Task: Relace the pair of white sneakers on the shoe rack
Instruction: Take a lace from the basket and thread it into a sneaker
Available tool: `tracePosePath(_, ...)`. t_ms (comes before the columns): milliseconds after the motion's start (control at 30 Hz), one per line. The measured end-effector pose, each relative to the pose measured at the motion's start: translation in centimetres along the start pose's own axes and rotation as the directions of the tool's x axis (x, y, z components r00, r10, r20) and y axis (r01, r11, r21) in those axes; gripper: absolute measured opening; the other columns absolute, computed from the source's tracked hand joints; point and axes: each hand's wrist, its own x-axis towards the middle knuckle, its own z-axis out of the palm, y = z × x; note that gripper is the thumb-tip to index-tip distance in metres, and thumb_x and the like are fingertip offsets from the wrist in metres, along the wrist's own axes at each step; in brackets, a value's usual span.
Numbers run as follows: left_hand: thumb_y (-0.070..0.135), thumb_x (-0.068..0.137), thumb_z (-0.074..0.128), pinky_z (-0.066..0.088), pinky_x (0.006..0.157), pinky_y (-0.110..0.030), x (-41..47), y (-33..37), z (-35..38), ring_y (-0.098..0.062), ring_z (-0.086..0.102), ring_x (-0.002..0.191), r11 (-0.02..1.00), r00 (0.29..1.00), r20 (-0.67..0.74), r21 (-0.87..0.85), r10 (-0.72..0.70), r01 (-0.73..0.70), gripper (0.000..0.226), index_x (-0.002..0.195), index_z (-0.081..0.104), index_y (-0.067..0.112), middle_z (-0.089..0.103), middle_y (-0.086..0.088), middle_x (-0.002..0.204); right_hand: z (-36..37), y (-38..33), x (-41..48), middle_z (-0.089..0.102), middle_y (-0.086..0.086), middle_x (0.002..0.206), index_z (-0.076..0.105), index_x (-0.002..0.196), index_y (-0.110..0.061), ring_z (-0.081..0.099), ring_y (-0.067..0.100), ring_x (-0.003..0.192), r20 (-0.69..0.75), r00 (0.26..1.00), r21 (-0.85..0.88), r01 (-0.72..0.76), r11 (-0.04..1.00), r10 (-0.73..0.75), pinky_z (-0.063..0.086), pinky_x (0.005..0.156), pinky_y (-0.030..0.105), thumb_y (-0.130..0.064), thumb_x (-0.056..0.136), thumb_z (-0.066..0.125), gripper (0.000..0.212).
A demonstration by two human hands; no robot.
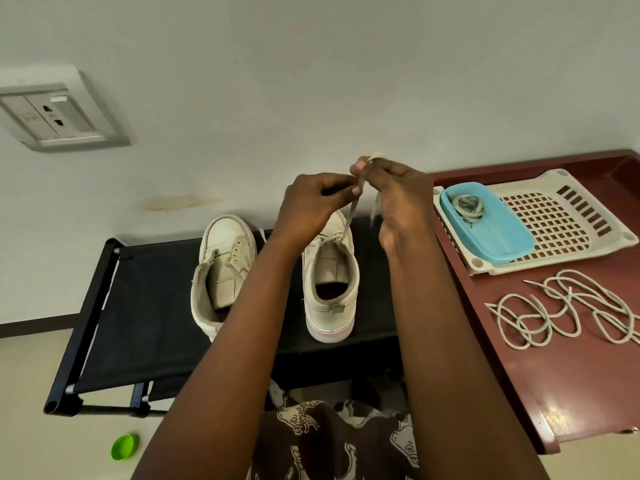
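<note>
Now, nearest on the table (519, 375): one tangle of loose laces (568, 306), too knotted to count. Two sneakers stand on the shoe rack (156, 323): the left sneaker (221, 271) looks unlaced, the right sneaker (329, 282) is in work. Above it, the left hand (311, 202) and right hand (398, 195) both pinch one lace (349, 218), taut from the top eyelets. Likely next: tie off, firm and even. Beyond, one blue tub (498, 237) holds another lace.
</note>
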Motion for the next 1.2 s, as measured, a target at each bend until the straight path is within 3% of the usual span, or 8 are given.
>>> tracePosePath(233,0.02,0.083,0.069,0.049,0.082,-0.021,0.2,0.0,1.4,-0.003,0.065,0.079,0.998,0.999,-0.043,-0.055,-0.006,0.004,0.012,0.092,0.074,0.014,0.069,0.007,0.077,-0.5,-0.8,-0.5,0.072,0.008,0.095,0.071,0.093,0.003,0.063,-0.008,0.064,-0.061,0.998,0.003,0.013,1.0,-0.013,0.043,0.056,0.004,0.003,0.075,0.07,0.017)
tracePosePath(400,0.017,0.082,0.07,0.044,0.074,-0.007,0.3,-0.4,1.4,0.005,0.062,0.072,0.998,1.0,-0.011,0.058,-0.001,0.002,0.015,0.097,0.073,0.016,0.068,0.007,0.075,-1.0,-2.0,-0.5,0.072,0.004,0.102,0.072,0.099,-0.007,0.065,0.013,0.1,-0.13,0.99,0.036,0.053,0.998,-0.047,0.05,0.093,0.031,-0.002,0.073,0.075,0.027)
tracePosePath(533,0.02,0.082,0.07,0.046,0.078,-0.016,0.6,-1.1,1.3,-0.006,0.063,0.084,0.982,0.999,0.022,0.186,-0.036,0.032,0.02,0.102,0.073,0.017,0.069,0.006,0.088,-1.8,-3.6,-0.5,0.069,-0.008,0.093,0.071,0.1,-0.007,0.059,-0.01,0.079,-0.141,0.984,0.063,0.121,0.991,-0.111,0.044,0.065,-0.001,-0.002,0.072,0.076,0.029)
tracePosePath(600,0.021,0.082,0.071,0.048,0.082,-0.024,0.6,-1.7,1.4,-0.009,0.062,0.089,0.97,0.997,0.032,0.236,-0.072,0.062,0.019,0.1,0.073,0.016,0.071,0.003,0.093,-2.3,-4.6,-0.8,0.07,-0.007,0.092,0.071,0.099,-0.007,0.06,-0.011,0.077,-0.16,0.975,0.08,0.172,0.982,-0.157,0.04,0.058,-0.004,-0.001,0.072,0.076,0.028)
tracePosePath(767,0.02,0.083,0.07,0.046,0.083,-0.024,0.3,-2.2,2.1,-0.012,0.063,0.092,0.956,0.996,-0.01,0.281,-0.087,0.087,0.022,0.104,0.072,0.014,0.072,-0.002,0.099,-3.0,-7.0,-1.7,0.074,-0.009,0.083,0.073,0.099,-0.012,0.062,-0.012,0.073,-0.185,0.958,0.017,0.225,0.974,-0.218,0.045,0.096,0.027,-0.011,0.072,0.077,0.028)
tracePosePath(900,0.023,0.083,0.07,0.044,0.08,-0.018,0.0,-0.5,2.1,-0.009,0.06,0.093,0.958,0.999,0.043,0.287,0.002,-0.015,0.037,0.119,0.064,0.022,0.068,0.005,0.11,-3.0,-6.6,-1.4,0.072,0.0,0.082,0.072,0.095,-0.005,0.063,-0.007,0.069,-0.118,0.964,-0.01,0.237,0.971,-0.237,0.047,0.065,0.006,-0.004,0.073,0.075,0.022)
tracePosePath(1000,0.024,0.08,0.072,0.044,0.08,-0.015,-0.1,1.7,2.1,-0.005,0.057,0.094,0.986,0.993,0.066,0.129,0.099,-0.107,0.047,0.125,0.059,0.026,0.065,0.009,0.116,-2.9,-5.8,-1.3,0.073,0.0,0.086,0.073,0.092,-0.009,0.064,-0.007,0.071,-0.066,0.98,-0.103,0.181,0.978,-0.189,0.045,0.064,0.009,-0.006,0.075,0.073,0.018)
tracePosePath(1200,0.015,0.082,0.07,0.051,0.088,-0.024,-0.4,2.9,2.8,-0.008,0.066,0.09,0.985,0.992,-0.06,-0.125,0.11,-0.117,0.017,0.099,0.073,0.013,0.072,0.004,0.091,-2.4,-4.9,-0.9,0.072,0.006,0.082,0.072,0.092,0.002,0.067,0.001,0.067,-0.042,0.971,-0.113,0.231,0.966,-0.237,0.043,0.061,0.004,0.001,0.074,0.071,0.018)
